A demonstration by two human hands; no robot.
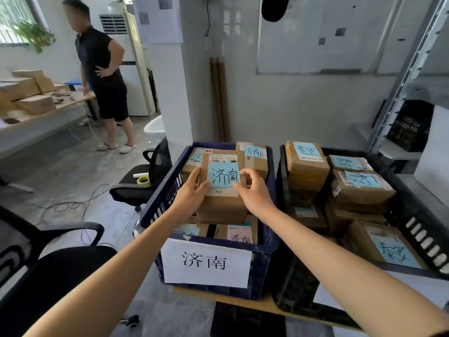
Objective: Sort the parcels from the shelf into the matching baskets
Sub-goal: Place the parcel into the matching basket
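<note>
Both hands hold one brown cardboard parcel [222, 207] over the dark blue plastic basket [160, 193]. The left hand [192, 193] grips the parcel's left side, with the thumb on the front. The right hand [254, 193] grips the right side, with its fingers curled at the top corner. A blue sticky note [224, 175] with black writing is stuck on the parcel's front. The same writing is on the white paper sign [206, 263] on the front of the blue basket. More brown parcels with blue notes lie in that basket, under and behind the held one. It may be resting on them, but that is hard to see. Just to the right sits a black plastic basket [422, 235], also full of brown parcels, and their blue notes have different writing. On the left is a black office chair [128, 190] with a yellow tape roll [142, 180] on its seat. Far back, a person in black clothes [102, 69] stands by a long worktop [36, 127] with more boxes.
</note>
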